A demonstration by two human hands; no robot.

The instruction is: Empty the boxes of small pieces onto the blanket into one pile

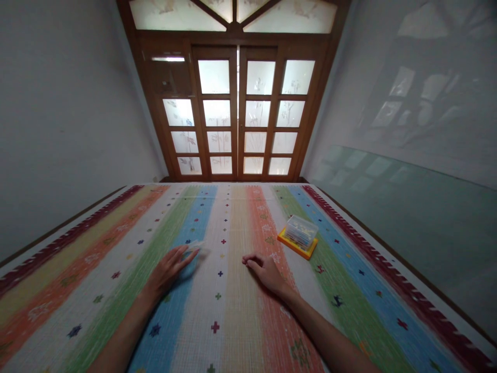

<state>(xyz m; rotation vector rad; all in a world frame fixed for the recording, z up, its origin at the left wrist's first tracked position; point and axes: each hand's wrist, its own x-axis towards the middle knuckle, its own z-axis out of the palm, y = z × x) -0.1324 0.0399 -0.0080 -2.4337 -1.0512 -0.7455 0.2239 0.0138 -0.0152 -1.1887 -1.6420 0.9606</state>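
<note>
Seemingly pinning a small clear piece [195, 243], the left hand [169, 269] lies flat and open; the right hand [264, 272] rests curled closed, apparently empty, with a box [301, 230] just beyond it.

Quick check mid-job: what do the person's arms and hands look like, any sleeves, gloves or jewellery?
Both are bare. The left hand and right hand wear no gloves, and no ring, watch or bracelet shows. The left forearm and right forearm carry no sleeve down to the picture's bottom edge.
</note>
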